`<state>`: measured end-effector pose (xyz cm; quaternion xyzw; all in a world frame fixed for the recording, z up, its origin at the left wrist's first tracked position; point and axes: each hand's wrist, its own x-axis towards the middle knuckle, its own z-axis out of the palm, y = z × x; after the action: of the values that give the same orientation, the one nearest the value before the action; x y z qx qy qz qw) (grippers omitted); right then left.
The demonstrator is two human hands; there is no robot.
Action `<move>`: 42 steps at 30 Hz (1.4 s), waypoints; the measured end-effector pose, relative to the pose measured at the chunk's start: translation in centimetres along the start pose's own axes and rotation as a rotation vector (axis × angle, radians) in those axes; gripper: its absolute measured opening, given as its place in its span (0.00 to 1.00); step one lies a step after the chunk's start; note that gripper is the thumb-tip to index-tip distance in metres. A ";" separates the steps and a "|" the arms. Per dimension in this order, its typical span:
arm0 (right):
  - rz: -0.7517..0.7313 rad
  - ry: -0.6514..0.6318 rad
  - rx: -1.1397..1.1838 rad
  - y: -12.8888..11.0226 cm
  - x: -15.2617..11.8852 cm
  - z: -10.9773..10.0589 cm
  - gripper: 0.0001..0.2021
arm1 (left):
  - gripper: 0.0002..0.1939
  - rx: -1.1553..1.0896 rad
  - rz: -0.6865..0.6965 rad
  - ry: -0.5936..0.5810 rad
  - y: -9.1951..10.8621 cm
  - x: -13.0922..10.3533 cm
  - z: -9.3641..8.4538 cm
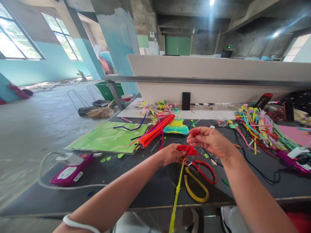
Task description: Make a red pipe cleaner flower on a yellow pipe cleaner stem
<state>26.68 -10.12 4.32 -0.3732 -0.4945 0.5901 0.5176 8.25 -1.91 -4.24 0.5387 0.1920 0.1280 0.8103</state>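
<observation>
My left hand (173, 154) pinches a red bow-like piece (190, 150) above the dark table. From beneath that piece a long yellow-green stem (178, 189) hangs down past the table's front edge. Just to the upper right, my right hand (208, 139) is closed, its fingertips together on a thin red strand that runs up from the bow. Scissors with one red and one yellow handle (197, 191) lie on the table below my hands, their blades mostly hidden.
A red-orange bundle of stems (157, 131) and a green sheet (104, 137) lie left of centre. Purple power strips (73, 171) sit on both sides. A black phone (186, 101) stands at the back; a colourful stem pile (262, 126) is at right.
</observation>
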 end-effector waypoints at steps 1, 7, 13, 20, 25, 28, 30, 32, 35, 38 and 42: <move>0.011 -0.023 -0.007 -0.1 -0.1 0.1 0.11 | 0.19 -0.003 -0.004 -0.008 0.0 -0.1 0.0; 0.024 0.098 -0.197 -0.1 -0.1 0.1 0.09 | 0.19 0.022 -0.027 0.001 -0.2 -0.2 -0.1; -0.061 0.200 -0.371 0.0 0.2 1.2 0.08 | 0.19 0.087 -0.053 0.027 -0.1 -0.3 0.3; -0.074 0.030 0.073 0.2 0.1 2.0 0.07 | 0.17 0.082 -0.020 -0.038 0.2 -0.8 0.5; 0.016 0.053 0.114 -0.2 -0.1 0.8 0.08 | 0.20 0.091 -0.033 -0.024 0.1 -0.9 0.6; 0.055 0.071 0.027 -0.5 -0.3 0.5 0.08 | 0.19 0.102 -0.036 -0.021 -0.1 -0.8 0.6; 0.059 0.096 0.006 -0.6 -0.4 0.6 0.08 | 0.18 0.098 -0.028 -0.037 -0.3 -0.8 0.6; 0.068 0.115 0.048 -0.7 -0.4 0.8 0.11 | 0.16 0.095 -0.009 -0.038 -0.5 -0.7 0.5; 0.097 0.138 0.120 -0.9 -0.4 1.2 0.17 | 0.15 0.094 0.011 -0.008 -0.7 -0.7 0.5; 0.028 0.240 0.054 -0.8 -0.2 2.0 0.18 | 0.16 0.086 0.004 0.005 -0.8 -0.7 0.4; -0.141 0.368 -0.216 -0.2 0.1 3.5 0.16 | 0.16 0.091 -0.009 -0.013 -0.9 -0.7 0.7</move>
<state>23.37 -10.72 5.34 -0.4924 -0.4770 0.4181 0.5960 7.92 -3.10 -4.71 0.5748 0.1949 0.1119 0.7868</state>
